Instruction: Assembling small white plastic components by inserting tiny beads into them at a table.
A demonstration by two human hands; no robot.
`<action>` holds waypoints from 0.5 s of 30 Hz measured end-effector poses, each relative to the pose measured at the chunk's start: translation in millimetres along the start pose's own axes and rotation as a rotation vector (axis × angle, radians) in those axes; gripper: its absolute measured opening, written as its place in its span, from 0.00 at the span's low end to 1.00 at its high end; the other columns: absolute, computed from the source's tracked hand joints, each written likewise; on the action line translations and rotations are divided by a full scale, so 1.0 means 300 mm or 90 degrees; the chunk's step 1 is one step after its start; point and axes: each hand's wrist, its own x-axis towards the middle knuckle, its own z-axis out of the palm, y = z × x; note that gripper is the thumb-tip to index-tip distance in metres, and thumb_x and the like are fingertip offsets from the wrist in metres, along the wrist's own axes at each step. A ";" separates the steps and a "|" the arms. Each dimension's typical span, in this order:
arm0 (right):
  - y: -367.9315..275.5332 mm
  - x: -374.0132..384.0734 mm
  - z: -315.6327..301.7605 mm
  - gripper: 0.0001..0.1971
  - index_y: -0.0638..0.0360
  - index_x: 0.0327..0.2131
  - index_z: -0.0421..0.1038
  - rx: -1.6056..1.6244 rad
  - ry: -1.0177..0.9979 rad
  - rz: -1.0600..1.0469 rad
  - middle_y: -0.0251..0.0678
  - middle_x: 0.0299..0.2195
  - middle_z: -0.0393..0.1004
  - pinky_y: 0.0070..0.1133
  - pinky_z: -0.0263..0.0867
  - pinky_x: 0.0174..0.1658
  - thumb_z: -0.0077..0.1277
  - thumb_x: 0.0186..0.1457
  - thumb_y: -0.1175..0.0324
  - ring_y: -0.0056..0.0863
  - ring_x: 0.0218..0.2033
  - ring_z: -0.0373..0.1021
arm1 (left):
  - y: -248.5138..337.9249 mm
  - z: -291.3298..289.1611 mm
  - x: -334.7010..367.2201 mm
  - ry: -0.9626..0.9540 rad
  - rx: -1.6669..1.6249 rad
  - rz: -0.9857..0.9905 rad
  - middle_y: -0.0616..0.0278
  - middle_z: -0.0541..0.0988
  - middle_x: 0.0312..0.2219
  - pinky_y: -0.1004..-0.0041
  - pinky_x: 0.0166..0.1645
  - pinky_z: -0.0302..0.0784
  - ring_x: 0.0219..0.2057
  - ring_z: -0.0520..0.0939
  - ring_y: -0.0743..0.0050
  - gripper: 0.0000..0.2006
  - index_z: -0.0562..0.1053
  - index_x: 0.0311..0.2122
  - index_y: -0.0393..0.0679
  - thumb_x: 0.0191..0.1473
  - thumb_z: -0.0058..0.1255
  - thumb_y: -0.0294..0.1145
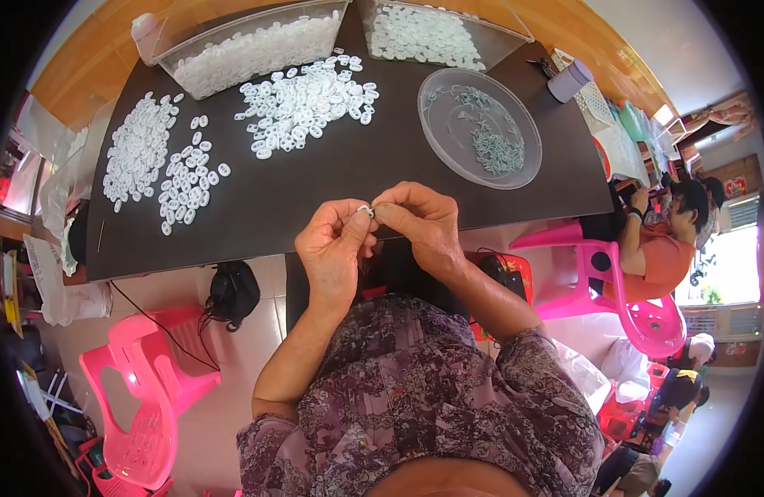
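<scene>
Two hands, both mine, up at the near edge of the dark table (315, 182), head view. L hand (334, 244): thumb & index pinched tight on a small white pc (366, 209), other fingers curled in behind. R hand (427, 225): thumb & index tips closed on same pc from the R side. Pc sits btwn the two sets of fingertips, w/ a dark spot on it; too small to tell more.

Ahead & L on table: loose heap (139, 149) of white oval pcs, smaller group (191, 182) just R of it, big pile (307, 103) farther R. Behind that pile, clear L bin (233, 35) w/ more white pcs; clear R bin (502, 50) beside it, same kind of load. Front R: round clear dish (440, 137) w/ lots of thin grey-green bits (499, 151), mostly toward its R side. Lavender cup (570, 81) near far R edge. Thin stick (100, 236) by L edge.

Floor: pink chair (142, 398) L, black bag (233, 290) nr table. Far R, a person in orange (663, 265), seated.
</scene>
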 end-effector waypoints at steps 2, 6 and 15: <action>0.004 -0.001 0.002 0.03 0.67 0.30 0.71 0.008 0.000 0.000 0.32 0.26 0.72 0.15 0.65 0.35 0.49 0.52 0.78 0.16 0.29 0.68 | 0.000 -0.002 0.000 -0.001 0.003 0.003 0.63 0.75 0.21 0.83 0.21 0.67 0.19 0.71 0.83 0.05 0.72 0.31 0.34 0.53 0.50 0.25; 0.009 -0.005 0.008 0.03 0.67 0.31 0.71 0.020 -0.005 -0.006 0.31 0.26 0.72 0.15 0.65 0.35 0.48 0.52 0.78 0.16 0.29 0.68 | 0.000 -0.004 -0.006 -0.005 0.013 0.003 0.68 0.74 0.22 0.86 0.22 0.65 0.19 0.70 0.87 0.04 0.72 0.32 0.36 0.54 0.49 0.25; 0.026 -0.013 0.019 0.02 0.67 0.30 0.71 -0.065 0.011 -0.079 0.29 0.27 0.70 0.13 0.63 0.35 0.49 0.51 0.79 0.15 0.29 0.67 | -0.025 0.001 -0.017 0.015 0.041 0.054 0.70 0.72 0.21 0.87 0.22 0.65 0.19 0.68 0.89 0.04 0.71 0.32 0.36 0.54 0.48 0.25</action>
